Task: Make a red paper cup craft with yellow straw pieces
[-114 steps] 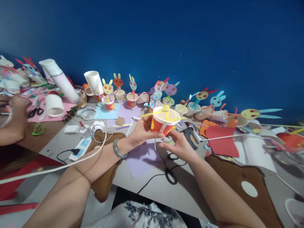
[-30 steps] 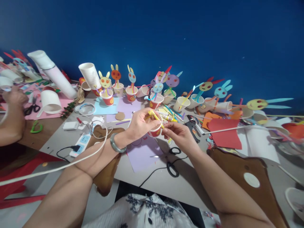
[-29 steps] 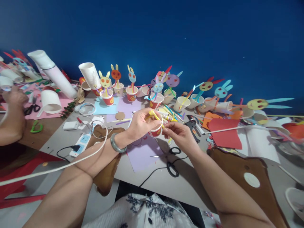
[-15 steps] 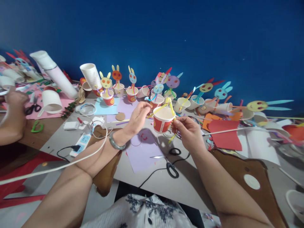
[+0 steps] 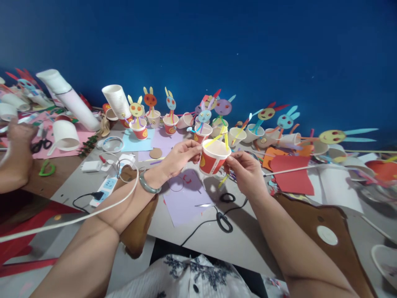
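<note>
A red and white paper cup (image 5: pixel 214 161) is held upright above the table between my two hands. Yellow paper strips (image 5: pixel 225 138) rise from its rim and lean together at the top. My left hand (image 5: pixel 182 157) pinches the cup's left side at the rim, fingers closed. On the right side, my right hand (image 5: pixel 245 169) grips the cup near its rim between thumb and fingers. Below the cup lie a purple paper sheet (image 5: pixel 187 203) and scissors with black handles (image 5: pixel 223 222).
Cups with paper rabbit faces (image 5: pixel 136 109) line the blue wall. A power strip (image 5: pixel 108 188) and white cable are at the left. Red paper (image 5: pixel 293 174) lies right. Another person's hand (image 5: pixel 21 132) is at the far left, near a green tool (image 5: pixel 47 168).
My left hand has moved right and closed on the cup's left side. The cup is tilted slightly differently. The view has shifted a little.
</note>
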{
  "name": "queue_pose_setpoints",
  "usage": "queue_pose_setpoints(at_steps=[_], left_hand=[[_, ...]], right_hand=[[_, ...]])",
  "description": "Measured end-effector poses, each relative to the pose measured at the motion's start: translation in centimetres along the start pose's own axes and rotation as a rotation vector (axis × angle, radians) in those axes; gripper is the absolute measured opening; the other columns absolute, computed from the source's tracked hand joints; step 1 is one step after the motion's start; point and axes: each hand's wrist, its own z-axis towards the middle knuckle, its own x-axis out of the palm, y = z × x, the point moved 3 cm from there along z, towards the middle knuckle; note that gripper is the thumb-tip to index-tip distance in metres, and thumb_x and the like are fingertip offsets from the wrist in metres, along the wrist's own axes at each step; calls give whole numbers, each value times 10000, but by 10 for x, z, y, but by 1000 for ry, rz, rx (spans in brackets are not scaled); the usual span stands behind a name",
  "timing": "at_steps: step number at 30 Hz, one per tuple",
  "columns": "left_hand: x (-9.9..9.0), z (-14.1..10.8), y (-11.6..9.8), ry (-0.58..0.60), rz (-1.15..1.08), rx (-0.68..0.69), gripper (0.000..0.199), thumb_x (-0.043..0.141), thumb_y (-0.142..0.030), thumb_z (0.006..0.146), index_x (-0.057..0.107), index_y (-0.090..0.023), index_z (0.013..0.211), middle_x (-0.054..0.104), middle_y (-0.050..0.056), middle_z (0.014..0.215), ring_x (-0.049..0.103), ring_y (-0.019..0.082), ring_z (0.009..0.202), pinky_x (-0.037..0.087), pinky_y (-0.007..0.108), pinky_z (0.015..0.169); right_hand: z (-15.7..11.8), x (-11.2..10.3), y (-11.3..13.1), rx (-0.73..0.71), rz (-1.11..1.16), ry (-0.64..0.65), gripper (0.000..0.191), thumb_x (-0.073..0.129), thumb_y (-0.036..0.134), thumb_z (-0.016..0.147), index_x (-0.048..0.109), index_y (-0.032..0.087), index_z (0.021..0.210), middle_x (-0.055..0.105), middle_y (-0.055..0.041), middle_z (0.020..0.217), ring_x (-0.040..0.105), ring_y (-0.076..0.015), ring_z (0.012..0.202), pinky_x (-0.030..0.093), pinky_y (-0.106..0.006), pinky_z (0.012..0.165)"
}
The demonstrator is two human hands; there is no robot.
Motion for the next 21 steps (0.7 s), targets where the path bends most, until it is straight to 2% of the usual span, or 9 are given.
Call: queue_pose_setpoints(at_steps=[6,12,15,19,21], left_hand=[[-2,1,1,5,-104,8,418,897,-485,702,651,-158,787,509,-52,587,459,55,562,386,218,553],[-3,2,3,17,-107,17,411,889,-480,697,682,-160,848,476,-57,610,417,60,565,350,221,536],[-6,3,1,-45,14,73,364,839,-463,745,661,-161,845,541,-42,666,478,68,610,410,227,597],[-12,2,-7,-185,225,192,252,781,-391,802,676,-168,852,681,2,847,621,109,799,504,251,761],[-14,1,-11,-194,286,225,232,759,-391,830,710,-179,911,728,23,934,656,125,860,516,250,770]], right_hand=[[-6,4,10,-37,-17,-1,401,854,545,754,636,251,920,659,36,635,587,-127,520,473,-274,505],[-9,7,14,-67,-11,16,440,837,564,766,594,270,985,645,47,660,594,-130,519,475,-275,488],[-8,8,13,-67,-8,26,441,835,561,770,597,264,992,638,49,654,601,-131,528,479,-271,491],[-8,10,7,-49,-3,83,434,826,570,778,627,256,1001,655,38,651,601,-130,532,491,-275,502],[-8,12,3,-31,6,120,428,824,570,783,638,253,1003,681,27,671,601,-126,530,497,-274,505]])
